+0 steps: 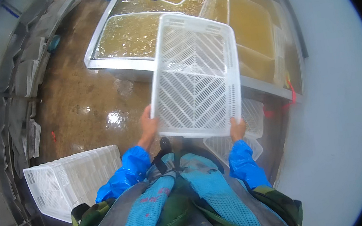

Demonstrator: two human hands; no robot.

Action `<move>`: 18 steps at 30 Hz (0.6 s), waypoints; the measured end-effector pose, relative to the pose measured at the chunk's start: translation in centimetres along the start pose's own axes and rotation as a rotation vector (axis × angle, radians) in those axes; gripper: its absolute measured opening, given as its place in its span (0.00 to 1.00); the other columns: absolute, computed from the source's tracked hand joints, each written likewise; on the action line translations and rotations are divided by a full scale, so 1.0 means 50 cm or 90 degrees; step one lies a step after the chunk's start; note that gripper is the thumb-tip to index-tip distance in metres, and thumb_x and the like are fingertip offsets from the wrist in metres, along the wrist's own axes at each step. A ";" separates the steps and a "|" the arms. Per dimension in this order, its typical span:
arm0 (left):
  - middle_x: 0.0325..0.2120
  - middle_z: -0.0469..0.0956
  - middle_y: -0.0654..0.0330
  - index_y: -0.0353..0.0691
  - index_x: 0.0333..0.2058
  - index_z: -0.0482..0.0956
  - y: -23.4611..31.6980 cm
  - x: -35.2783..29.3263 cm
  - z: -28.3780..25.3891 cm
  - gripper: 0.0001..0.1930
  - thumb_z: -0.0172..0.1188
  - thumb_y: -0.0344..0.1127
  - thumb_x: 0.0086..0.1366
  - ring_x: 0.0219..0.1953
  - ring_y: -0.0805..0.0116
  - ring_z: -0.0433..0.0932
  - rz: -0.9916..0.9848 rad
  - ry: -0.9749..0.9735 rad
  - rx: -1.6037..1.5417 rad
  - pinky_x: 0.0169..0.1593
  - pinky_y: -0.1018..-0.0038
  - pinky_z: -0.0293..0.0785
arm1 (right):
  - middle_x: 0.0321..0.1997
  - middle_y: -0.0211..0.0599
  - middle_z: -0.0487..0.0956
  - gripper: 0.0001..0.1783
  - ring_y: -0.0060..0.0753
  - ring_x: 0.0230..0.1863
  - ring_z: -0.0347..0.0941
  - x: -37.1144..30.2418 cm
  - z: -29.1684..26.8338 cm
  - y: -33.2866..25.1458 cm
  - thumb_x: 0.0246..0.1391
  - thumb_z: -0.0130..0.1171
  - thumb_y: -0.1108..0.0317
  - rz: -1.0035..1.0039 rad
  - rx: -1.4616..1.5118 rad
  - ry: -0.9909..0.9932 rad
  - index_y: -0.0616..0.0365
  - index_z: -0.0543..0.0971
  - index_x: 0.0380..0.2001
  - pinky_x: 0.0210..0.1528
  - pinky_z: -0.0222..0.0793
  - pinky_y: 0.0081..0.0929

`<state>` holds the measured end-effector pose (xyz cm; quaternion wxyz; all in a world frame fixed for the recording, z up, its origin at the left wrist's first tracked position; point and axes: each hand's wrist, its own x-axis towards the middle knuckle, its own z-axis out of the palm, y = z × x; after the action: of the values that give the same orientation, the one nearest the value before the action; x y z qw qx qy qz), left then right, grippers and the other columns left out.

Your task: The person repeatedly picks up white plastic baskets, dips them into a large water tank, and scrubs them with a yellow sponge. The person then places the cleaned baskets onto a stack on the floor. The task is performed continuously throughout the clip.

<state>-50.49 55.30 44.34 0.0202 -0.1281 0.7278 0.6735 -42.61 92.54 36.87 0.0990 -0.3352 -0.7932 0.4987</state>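
A white slatted plastic crate (192, 77) is held up in front of me, its near end tilted toward my body. My left hand (148, 125) grips its left edge near the lower corner. At the lower right corner, my right hand (237, 129) is closed on the rim. The crate's far end overlaps the edge of a metal tank (130, 65) filled with yellowish-brown water. White crates lie sunk in that water, among them a crate (133, 15) at the left and another crate (250, 25) at the right.
A row of nested white crates (89, 174) lies on its side at my left. More white crates (254, 117) rest on the floor by my right hand. A red strip (293, 92) hangs at the tank's right corner. Wet brown floor (85, 102) stretches left; a pale wall (337, 94) borders the right.
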 end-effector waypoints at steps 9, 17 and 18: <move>0.40 0.79 0.59 0.33 0.48 0.75 -0.085 0.022 -0.055 0.28 0.45 0.14 0.46 0.41 0.67 0.78 -0.057 0.027 -0.006 0.46 0.73 0.73 | 0.39 0.55 0.79 0.23 0.59 0.43 0.74 0.020 0.015 -0.079 0.57 0.54 0.49 -0.067 -0.138 -0.065 0.62 0.76 0.38 0.47 0.66 0.47; 0.41 0.79 0.58 0.32 0.49 0.74 -0.119 0.109 -0.067 0.28 0.46 0.14 0.46 0.42 0.66 0.78 -0.053 -0.064 0.023 0.47 0.74 0.72 | 0.38 0.51 0.80 0.16 0.53 0.43 0.76 0.089 -0.096 -0.056 0.59 0.53 0.58 -0.076 -0.158 0.000 0.62 0.78 0.37 0.45 0.70 0.40; 0.41 0.78 0.58 0.31 0.49 0.74 -0.123 0.126 -0.071 0.26 0.48 0.14 0.48 0.42 0.67 0.77 -0.070 -0.076 -0.001 0.47 0.74 0.72 | 0.38 0.51 0.80 0.15 0.53 0.42 0.77 0.151 -0.129 -0.022 0.58 0.53 0.59 -0.113 -0.174 0.068 0.62 0.79 0.36 0.44 0.70 0.40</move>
<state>-54.77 50.45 37.38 0.1005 -0.1272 0.7165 0.6785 -45.63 101.66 39.60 0.1379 -0.2999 -0.8739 0.3568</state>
